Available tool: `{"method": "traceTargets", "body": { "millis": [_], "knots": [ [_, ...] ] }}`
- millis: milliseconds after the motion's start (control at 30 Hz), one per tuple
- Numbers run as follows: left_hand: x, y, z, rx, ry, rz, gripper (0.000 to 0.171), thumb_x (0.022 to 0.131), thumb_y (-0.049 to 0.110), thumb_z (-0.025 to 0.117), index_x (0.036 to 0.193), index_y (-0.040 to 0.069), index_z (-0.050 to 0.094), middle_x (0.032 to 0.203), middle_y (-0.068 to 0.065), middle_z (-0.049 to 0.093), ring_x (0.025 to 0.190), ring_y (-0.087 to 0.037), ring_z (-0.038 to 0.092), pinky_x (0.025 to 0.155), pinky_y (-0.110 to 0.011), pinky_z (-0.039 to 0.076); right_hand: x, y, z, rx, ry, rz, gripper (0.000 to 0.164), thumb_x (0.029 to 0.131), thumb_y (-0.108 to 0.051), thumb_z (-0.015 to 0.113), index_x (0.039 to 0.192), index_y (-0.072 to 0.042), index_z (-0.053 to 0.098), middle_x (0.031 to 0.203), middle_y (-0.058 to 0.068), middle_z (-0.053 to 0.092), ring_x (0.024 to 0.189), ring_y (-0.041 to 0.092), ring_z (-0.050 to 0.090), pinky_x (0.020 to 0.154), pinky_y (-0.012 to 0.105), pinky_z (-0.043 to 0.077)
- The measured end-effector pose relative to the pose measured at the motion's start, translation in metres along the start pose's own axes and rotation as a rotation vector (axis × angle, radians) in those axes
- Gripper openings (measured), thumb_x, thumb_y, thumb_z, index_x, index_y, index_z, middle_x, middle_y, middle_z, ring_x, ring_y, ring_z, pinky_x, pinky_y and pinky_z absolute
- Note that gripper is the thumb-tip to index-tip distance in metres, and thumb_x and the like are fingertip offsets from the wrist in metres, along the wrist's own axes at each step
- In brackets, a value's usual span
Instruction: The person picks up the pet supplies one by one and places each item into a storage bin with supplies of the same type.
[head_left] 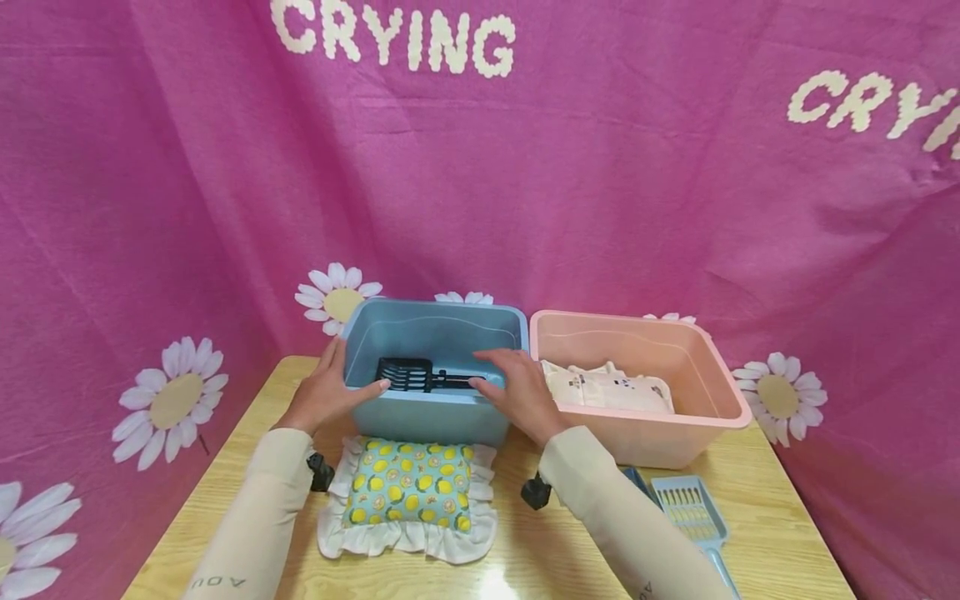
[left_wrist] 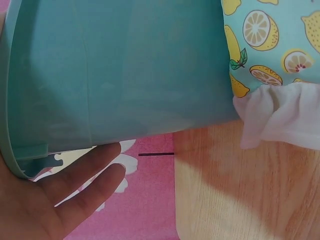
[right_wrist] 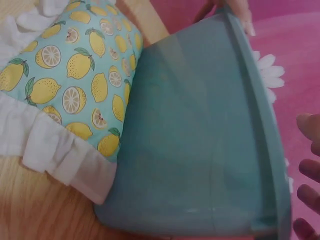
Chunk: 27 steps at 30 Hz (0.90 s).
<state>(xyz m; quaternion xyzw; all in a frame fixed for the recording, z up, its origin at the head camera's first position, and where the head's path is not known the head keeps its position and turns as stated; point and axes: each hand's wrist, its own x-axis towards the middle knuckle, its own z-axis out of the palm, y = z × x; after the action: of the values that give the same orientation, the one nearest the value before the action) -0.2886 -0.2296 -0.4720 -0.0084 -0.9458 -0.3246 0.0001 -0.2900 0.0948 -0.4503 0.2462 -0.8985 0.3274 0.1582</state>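
A magenta curtain with white daisies and pale lettering stands behind the table, which has a light wood-grain top. The pink bin occupies the table's far right corner. The blue bin stands at the far edge, toward the far left corner, its right end just beside the pink bin. In front of it, nearer the table's front edge, lies the cushion, lemon-printed with a white ruffle. A cream cloth with small printed figures lies inside the pink bin, toward its left end.

The left hand straddles the blue bin's front left corner, thumb over the front rim, fingers straight along the outside of the left end. It is not clenched; how firmly it bears on the rim cannot be told.

The right hand is at the blue bin's front right corner, fingers spread, grasping nothing.

The blue scoop lies near the table's right edge, in front of the pink bin. The black scoop lies inside the blue bin, handle toward the right hand.
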Motion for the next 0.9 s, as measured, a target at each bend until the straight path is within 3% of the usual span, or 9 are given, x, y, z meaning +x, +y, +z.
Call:
{"method": "traceTargets", "body": {
  "millis": [233, 467, 700, 900],
  "knots": [
    [-0.002, 0.002, -0.001, 0.034, -0.011, 0.019, 0.123, 0.073, 0.081, 0.054, 0.155, 0.012, -0.006, 0.162, -0.010, -0.005, 0.135, -0.049, 0.030, 0.099, -0.069, 0.033, -0.017, 0.008, -0.025, -0.021, 0.069, -0.043, 0.041, 0.086, -0.032, 0.073, 0.124, -0.016, 0.065, 0.121, 0.000, 0.065, 0.109, 0.019, 0.054, 0.093, 0.044, 0.041],
    [0.000, 0.002, -0.002, 0.043, 0.000, 0.040, 0.123, 0.073, 0.081, 0.054, 0.155, 0.010, -0.005, 0.162, -0.012, -0.003, 0.134, -0.049, 0.031, 0.098, -0.069, 0.034, -0.042, 0.012, -0.040, -0.047, 0.082, -0.049, 0.037, 0.086, -0.029, 0.074, 0.120, -0.016, 0.067, 0.120, 0.003, 0.066, 0.110, 0.021, 0.055, 0.093, 0.047, 0.041],
    [0.000, 0.002, -0.002, 0.038, -0.021, 0.022, 0.125, 0.072, 0.082, 0.054, 0.155, 0.011, -0.007, 0.162, -0.011, -0.005, 0.136, -0.049, 0.026, 0.100, -0.070, 0.032, -0.057, 0.023, -0.053, -0.027, 0.221, -0.157, 0.035, 0.079, -0.019, 0.080, 0.112, -0.012, 0.071, 0.110, 0.001, 0.070, 0.105, 0.024, 0.061, 0.086, 0.047, 0.044],
    [0.000, 0.002, -0.002, 0.040, -0.017, 0.022, 0.123, 0.073, 0.081, 0.054, 0.155, 0.012, -0.008, 0.162, -0.012, -0.004, 0.135, -0.050, 0.027, 0.100, -0.070, 0.031, -0.069, 0.027, -0.067, -0.022, 0.245, -0.146, 0.035, 0.077, -0.016, 0.081, 0.111, -0.012, 0.070, 0.109, 0.002, 0.070, 0.103, 0.024, 0.060, 0.090, 0.046, 0.043]
  ]
}}
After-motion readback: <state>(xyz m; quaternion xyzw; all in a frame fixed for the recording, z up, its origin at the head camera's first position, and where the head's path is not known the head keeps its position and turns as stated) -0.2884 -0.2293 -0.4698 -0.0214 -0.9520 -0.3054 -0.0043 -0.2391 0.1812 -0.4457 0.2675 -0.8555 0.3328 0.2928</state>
